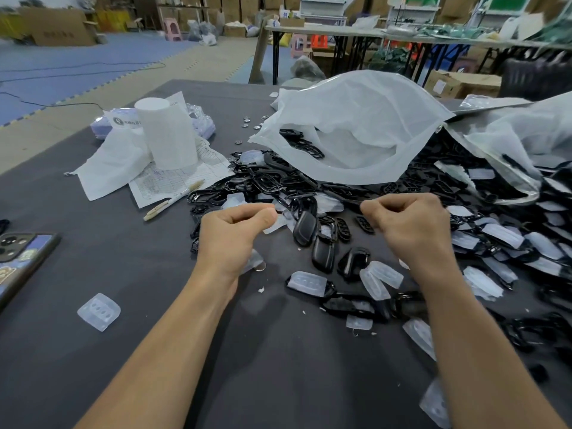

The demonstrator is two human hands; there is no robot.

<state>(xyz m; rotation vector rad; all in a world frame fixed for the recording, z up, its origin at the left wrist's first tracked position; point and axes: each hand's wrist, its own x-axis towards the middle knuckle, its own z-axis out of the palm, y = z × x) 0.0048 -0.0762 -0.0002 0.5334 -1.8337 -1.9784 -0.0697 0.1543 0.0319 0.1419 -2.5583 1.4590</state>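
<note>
My left hand (233, 233) hovers over the dark table cloth (148, 274) with its fingers curled and thumb against the forefinger. I see nothing plainly in its grip. A clear plastic pad (274, 225) lies just past its thumb tip. To the right, my right hand (408, 226) is curled the same way, thumb tucked against the fingers, above the heap of black plastic shells (323, 252). Several translucent button pads (309, 283) lie among the shells between and below my hands.
A big white plastic bag (356, 125) lies open behind the heap. A white foam cylinder (168, 134), papers (173, 178) and a pen (173, 199) sit at the back left. A phone (21, 258) lies at the left edge. One loose pad (99, 311) lies near my left forearm.
</note>
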